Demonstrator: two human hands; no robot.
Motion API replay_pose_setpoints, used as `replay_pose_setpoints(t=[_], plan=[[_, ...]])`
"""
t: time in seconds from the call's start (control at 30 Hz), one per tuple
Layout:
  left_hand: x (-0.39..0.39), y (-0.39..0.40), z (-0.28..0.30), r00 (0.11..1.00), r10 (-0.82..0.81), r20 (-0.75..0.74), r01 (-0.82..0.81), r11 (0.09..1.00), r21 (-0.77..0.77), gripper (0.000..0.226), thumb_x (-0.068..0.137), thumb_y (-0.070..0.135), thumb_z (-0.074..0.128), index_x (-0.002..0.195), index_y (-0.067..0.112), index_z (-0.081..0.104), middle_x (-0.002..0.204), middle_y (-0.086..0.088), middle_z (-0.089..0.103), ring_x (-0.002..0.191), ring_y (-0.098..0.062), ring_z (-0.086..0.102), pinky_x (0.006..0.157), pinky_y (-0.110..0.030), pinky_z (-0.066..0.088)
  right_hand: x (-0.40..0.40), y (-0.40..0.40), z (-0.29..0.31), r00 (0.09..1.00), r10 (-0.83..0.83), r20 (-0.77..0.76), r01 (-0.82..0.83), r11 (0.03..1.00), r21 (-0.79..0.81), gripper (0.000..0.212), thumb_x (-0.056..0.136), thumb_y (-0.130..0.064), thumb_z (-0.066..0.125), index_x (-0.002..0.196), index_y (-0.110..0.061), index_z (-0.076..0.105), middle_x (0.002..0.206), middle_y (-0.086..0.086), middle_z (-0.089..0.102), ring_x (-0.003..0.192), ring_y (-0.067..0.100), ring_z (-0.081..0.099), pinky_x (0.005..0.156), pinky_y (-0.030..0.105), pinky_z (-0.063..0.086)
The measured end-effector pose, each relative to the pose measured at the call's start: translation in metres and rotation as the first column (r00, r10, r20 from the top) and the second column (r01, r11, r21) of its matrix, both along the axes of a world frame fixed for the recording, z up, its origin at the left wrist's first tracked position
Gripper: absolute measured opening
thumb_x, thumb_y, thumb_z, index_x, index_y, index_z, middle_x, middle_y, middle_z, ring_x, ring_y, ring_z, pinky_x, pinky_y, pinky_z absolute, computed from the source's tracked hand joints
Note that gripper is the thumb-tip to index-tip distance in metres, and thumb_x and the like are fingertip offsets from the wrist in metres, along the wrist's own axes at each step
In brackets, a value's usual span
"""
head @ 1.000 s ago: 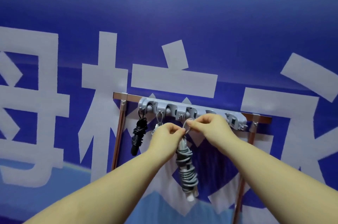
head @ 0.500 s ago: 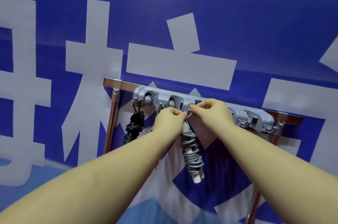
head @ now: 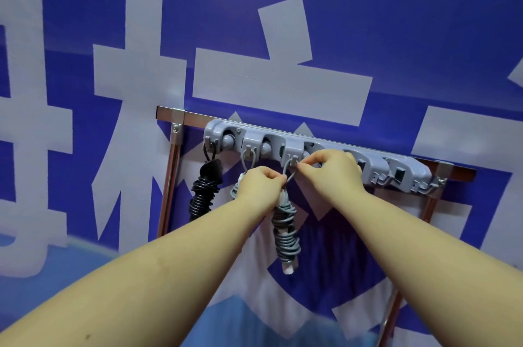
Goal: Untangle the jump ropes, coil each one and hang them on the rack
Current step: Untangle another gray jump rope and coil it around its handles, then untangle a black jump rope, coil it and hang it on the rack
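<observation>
Right fingers [head: 307, 162] pinched on the top of a thin grey loop [head: 289, 169], just beside the third hook [head: 294, 159] of the grey rack [head: 402, 174]. Left fingers [head: 278, 176] closed too, pinching the same loop lower down, where it comes out of the bundle. Right hand [head: 332, 169] raised against the front of the rack, left hand [head: 260, 185] a little under it and to the left.

Below the left hand hangs the grey rope [head: 285, 233], already coiled and wrapped on itself, with a white handle end [head: 289, 269] at the bottom. Seems to lie over the hook already, this loop, but cannot tell for sure if seated or only touching.

To the left, a black rope [head: 205, 191] hanging coiled from the first hook, and a second grey one [head: 235, 191] from the next hook, mostly hidden behind the left hand. Rack fixed on a metal frame [head: 169, 114] before a blue wall with big white characters [head: 271, 83].

Step in hand, by judgement: hanging the third coiled rope. Untangling and coiling look finished for all three ropes in view.

Next move calls for settling the loop fully down into the hook, then loosening the left pinch first, slowly, to test if the weight holds. Risk: loop thin and springy, could slip off the short hook when released.
</observation>
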State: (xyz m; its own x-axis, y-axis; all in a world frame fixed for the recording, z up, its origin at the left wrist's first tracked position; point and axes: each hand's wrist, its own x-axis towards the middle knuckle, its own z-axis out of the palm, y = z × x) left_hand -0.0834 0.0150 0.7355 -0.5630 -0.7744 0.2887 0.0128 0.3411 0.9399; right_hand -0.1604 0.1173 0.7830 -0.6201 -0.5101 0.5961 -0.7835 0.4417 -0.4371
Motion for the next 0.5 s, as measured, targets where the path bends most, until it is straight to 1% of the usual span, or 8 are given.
replay_pose_setpoints(t=[0.07,0.13,0.17,0.23,0.3,0.37,0.43,0.5], plan=[[0.004,0.001,0.002,1.000,-0.009,0.023,0.009,1.000,-0.018,0.019,0.088,0.021,0.061,0.069,0.022,0.062,0.066,0.004,0.061,0.071,-0.017,0.057,0.081,-0.041,0.056,0.003,0.005,0.002,1.000,-0.012,-0.001,0.012,1.000,0.007,0.012,0.086,-0.039,0.059,0.087,-0.034,0.070,0.067,-0.022,0.044,0.117,0.022,0.040,0.100,0.038,0.032],[0.012,0.005,0.006,0.996,-0.022,0.089,0.030,0.996,-0.086,0.013,0.089,0.020,0.060,0.076,0.022,0.063,0.078,0.000,0.067,0.076,-0.018,0.059,0.082,-0.036,0.055,0.008,0.015,0.006,0.998,-0.021,-0.061,0.023,0.999,0.027,0.014,0.086,-0.040,0.059,0.092,-0.033,0.070,0.076,-0.017,0.056,0.118,0.023,0.042,0.100,0.038,0.032],[0.019,0.008,0.009,0.990,-0.019,0.141,0.040,0.988,-0.151,0.006,0.089,0.022,0.060,0.088,0.021,0.066,0.092,-0.003,0.070,0.084,-0.019,0.061,0.086,-0.034,0.052,0.012,0.021,0.009,0.993,-0.029,-0.110,0.034,0.998,0.047,0.016,0.086,-0.040,0.059,0.095,-0.033,0.070,0.088,-0.012,0.063,0.117,0.024,0.043,0.101,0.039,0.033],[0.036,0.014,0.017,0.963,0.032,0.267,0.055,0.948,-0.314,0.031,0.090,0.028,0.059,0.120,0.020,0.060,0.119,-0.001,0.064,0.109,-0.019,0.059,0.095,-0.032,0.047,0.021,0.036,0.015,0.980,-0.027,-0.195,0.050,0.993,0.111,0.022,0.085,-0.042,0.059,0.103,-0.033,0.069,0.109,-0.005,0.064,0.117,0.024,0.044,0.100,0.038,0.033],[0.056,0.024,0.027,0.925,0.117,0.362,0.092,0.855,-0.510,0.044,0.092,0.030,0.055,0.135,0.023,0.048,0.134,0.000,0.055,0.121,-0.019,0.052,0.099,-0.034,0.043,0.033,0.052,0.019,0.968,0.019,-0.252,0.034,0.978,0.206,0.031,0.085,-0.044,0.059,0.113,-0.032,0.065,0.118,-0.005,0.061,0.118,0.022,0.044,0.100,0.036,0.032],[0.076,0.037,0.036,0.890,0.201,0.409,0.157,0.707,-0.690,0.047,0.094,0.033,0.052,0.139,0.025,0.041,0.141,0.001,0.048,0.126,-0.020,0.047,0.100,-0.036,0.042,0.049,0.069,0.019,0.962,0.097,-0.256,-0.014,0.951,0.308,0.045,0.083,-0.049,0.060,0.124,-0.032,0.057,0.125,-0.004,0.058,0.121,0.021,0.044,0.103,0.037,0.034],[0.095,0.050,0.041,0.859,0.223,0.461,0.253,0.598,-0.760,0.051,0.094,0.035,0.051,0.142,0.024,0.037,0.144,0.003,0.043,0.131,-0.019,0.042,0.102,-0.036,0.039,0.065,0.088,0.015,0.967,0.147,-0.207,-0.048,0.905,0.422,0.061,0.081,-0.052,0.061,0.136,-0.030,0.046,0.136,-0.002,0.049,0.128,0.020,0.040,0.106,0.037,0.033],[0.114,0.063,0.041,0.820,0.234,0.522,0.344,0.527,-0.777,0.057,0.093,0.036,0.050,0.146,0.022,0.031,0.147,0.003,0.037,0.134,-0.020,0.037,0.105,-0.038,0.037,0.081,0.105,0.009,0.967,0.164,-0.194,-0.035,0.841,0.539,0.073,0.081,-0.054,0.062,0.143,-0.029,0.034,0.145,-0.002,0.039,0.133,0.020,0.035,0.108,0.036,0.033]])
